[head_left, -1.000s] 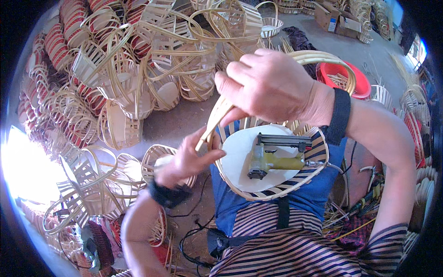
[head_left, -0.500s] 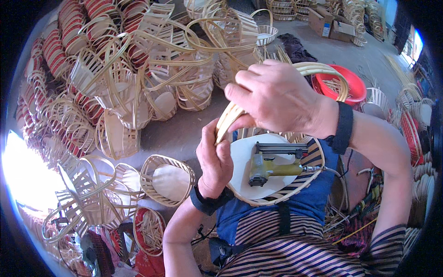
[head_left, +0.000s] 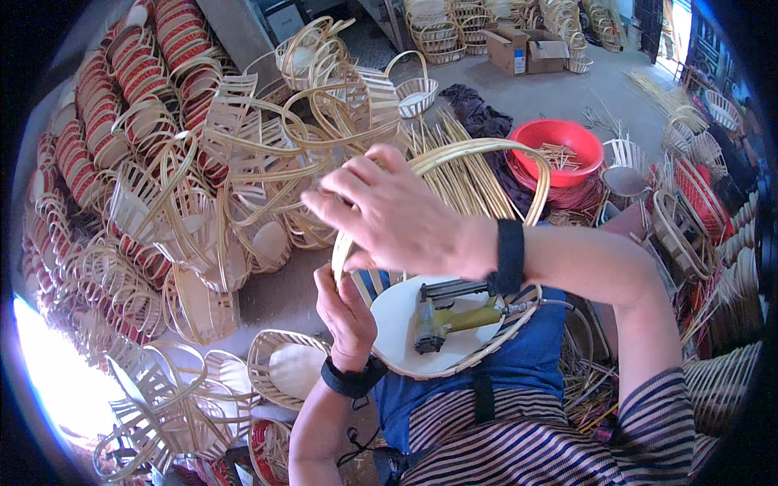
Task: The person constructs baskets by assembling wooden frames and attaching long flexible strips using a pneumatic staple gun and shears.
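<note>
A basket-making workshop, plain as day! Baskets banded in red (head_left: 142, 57) tower in stacks, handled baskets (head_left: 207, 259) sprawl alongside, long pale strips (head_left: 478, 174) lie bundled on the grey floor (head_left: 596, 89), a red basin (head_left: 559, 131) holds short sticks (head_left: 559, 158), and a nail gun (head_left: 474, 317) sits right inside the lap-held basket (head_left: 393, 324).

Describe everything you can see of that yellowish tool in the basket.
The tool, perhaps a nail gun, looks shiny olive-yellow, with a black end cap and long dark magazine. It lies unheld on its side on the pale base of the basket; a metal-looking fitting links it to a hose.
</note>
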Motion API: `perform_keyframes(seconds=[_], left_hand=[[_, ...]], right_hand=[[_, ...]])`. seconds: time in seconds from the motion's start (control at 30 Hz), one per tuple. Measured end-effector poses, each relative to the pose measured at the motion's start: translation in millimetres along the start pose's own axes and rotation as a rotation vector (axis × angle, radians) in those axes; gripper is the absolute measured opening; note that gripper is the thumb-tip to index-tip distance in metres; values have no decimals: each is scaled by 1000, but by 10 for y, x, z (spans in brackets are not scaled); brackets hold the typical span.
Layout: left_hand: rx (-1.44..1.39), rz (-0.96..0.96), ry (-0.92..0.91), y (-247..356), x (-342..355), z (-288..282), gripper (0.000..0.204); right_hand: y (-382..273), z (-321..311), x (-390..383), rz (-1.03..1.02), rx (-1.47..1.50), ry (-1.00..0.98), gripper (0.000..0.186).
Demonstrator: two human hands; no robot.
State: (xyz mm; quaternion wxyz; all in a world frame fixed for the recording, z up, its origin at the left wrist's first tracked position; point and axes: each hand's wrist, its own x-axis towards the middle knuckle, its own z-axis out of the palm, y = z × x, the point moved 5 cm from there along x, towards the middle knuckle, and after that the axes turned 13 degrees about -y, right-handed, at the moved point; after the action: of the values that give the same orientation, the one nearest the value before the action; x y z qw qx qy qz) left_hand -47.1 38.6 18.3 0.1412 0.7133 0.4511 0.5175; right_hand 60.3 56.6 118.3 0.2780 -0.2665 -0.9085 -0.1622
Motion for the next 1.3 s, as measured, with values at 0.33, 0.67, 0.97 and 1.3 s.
perform_keyframes(seconds=[0.33, 0.67, 0.97, 1.3], left_hand=[[33, -33, -23, 101, -18, 33, 28], [71, -82, -99, 128, 24, 172, 18], [150, -65, -137, 166, 180, 264, 18], [143, -51, -153, 171, 191, 318, 18]], right_hand=[[-165, 1180, -1690, 129, 512, -945, 60], [175, 1247, -1693, 373, 850, -857, 29], [242, -456, -1475, 632, 757, -21, 24], [234, -471, -1430, 786, 960, 105, 21]])
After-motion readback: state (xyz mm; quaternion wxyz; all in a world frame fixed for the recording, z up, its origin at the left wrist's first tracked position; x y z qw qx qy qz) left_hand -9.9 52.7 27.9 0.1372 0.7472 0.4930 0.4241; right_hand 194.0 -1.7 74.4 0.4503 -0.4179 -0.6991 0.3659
